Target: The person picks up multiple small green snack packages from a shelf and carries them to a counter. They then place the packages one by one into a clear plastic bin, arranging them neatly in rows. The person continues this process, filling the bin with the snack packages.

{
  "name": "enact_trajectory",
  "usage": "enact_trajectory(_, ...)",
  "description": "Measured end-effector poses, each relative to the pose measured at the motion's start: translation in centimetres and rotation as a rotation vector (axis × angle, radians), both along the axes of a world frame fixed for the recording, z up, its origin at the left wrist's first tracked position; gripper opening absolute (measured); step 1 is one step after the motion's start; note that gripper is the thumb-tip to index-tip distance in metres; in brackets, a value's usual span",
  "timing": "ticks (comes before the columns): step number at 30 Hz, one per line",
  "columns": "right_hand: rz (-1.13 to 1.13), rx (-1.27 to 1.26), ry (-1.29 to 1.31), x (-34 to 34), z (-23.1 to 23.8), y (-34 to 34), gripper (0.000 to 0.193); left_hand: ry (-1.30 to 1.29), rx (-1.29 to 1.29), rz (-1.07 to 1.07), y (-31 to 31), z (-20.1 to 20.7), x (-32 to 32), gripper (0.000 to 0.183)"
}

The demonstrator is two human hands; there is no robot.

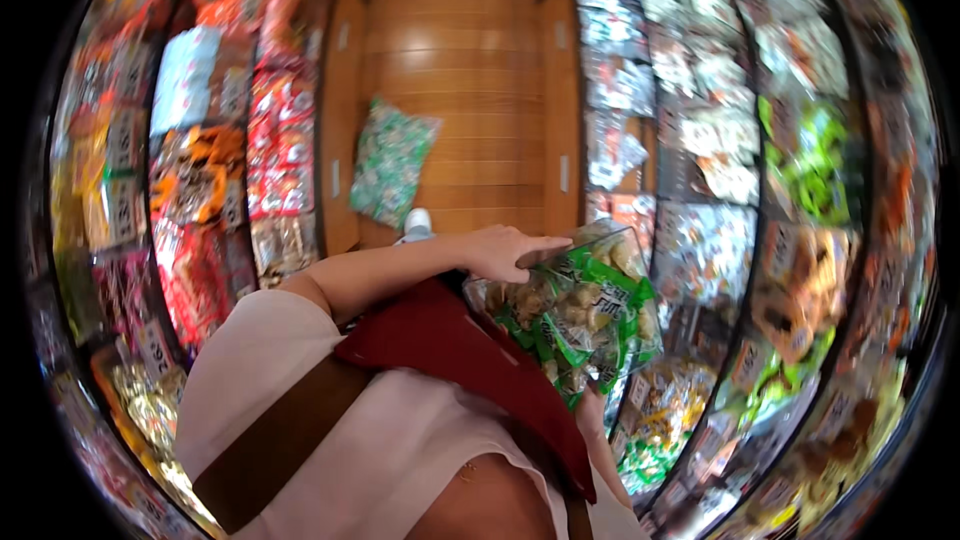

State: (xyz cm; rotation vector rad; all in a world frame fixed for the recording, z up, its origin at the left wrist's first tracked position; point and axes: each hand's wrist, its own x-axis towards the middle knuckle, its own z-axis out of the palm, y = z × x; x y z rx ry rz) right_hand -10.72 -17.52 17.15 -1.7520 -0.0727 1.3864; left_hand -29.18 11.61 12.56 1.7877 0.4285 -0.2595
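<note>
Head view | your right hand (pixel 592 410) held clear bag of green packets (pixel 590 312) by lower edge, beside your dark-red cloth (pixel 455 345) | your left hand (pixel 500 253) pointed across upper edge; grip could not be told

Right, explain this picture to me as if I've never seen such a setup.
There's no machine: these are a person's bare hands. The single picture comes from a wide fisheye camera on their head, looking down, so straight edges bend.

The left hand reaches across, forefinger at the edge of a clear pack of green-wrapped snacks. The right hand, mostly hidden, is at its lower edge, apparently supporting it.

Beyond, a green-and-white bag lies on the wooden floor. Rows of packaged goods line both sides.
</note>
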Motion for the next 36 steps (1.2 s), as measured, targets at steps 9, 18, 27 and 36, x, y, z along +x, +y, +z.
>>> enact_trajectory(9,0.485,-0.105,0.065,3.2,-6.7,8.7,0.032,0.546,-0.217,1.219,-0.7,-17.8,-22.6,0.050)
enact_trajectory(18,1.114,-0.268,-0.193,8.6,-14.6,22.6,0.034,0.715,-0.756,2.382,-12.6,-44.7,-28.0,0.036)
enact_trajectory(27,0.870,-0.438,-0.295,7.0,-22.0,29.6,0.037,0.381,-0.729,2.839,-10.0,-70.0,-30.4,0.049)
enact_trajectory(36,0.921,-0.534,-0.391,5.1,-27.7,31.4,0.040,0.491,-0.180,2.901,-6.6,-78.4,-31.1,0.040)
